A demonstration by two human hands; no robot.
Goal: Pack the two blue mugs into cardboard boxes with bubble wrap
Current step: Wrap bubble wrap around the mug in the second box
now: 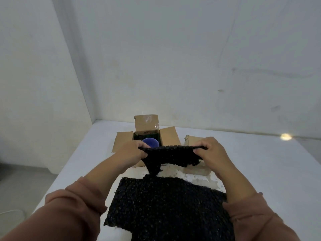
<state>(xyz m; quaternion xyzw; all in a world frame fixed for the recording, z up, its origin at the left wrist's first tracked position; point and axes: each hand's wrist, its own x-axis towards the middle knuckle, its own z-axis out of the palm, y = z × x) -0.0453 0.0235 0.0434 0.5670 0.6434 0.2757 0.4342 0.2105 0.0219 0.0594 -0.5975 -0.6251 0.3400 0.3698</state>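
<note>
A blue mug point(151, 142) sits inside an open cardboard box point(146, 126) at the far middle of the white table; only its top shows. My left hand point(132, 151) and my right hand point(211, 150) each grip one end of a black bubble wrap sheet point(171, 156), held up in front of the box. The sheet hangs down towards a larger black bubble wrap sheet point(165, 206) lying flat near me. A second cardboard box point(195, 141) stands to the right, mostly hidden behind my right hand. No second mug is visible.
The white table point(269, 171) meets pale walls at the back and left, and its left edge drops to a grey floor point(22, 180). A bright light spot point(285, 136) lies at the back right. The first box's flaps point(169, 136) are spread open.
</note>
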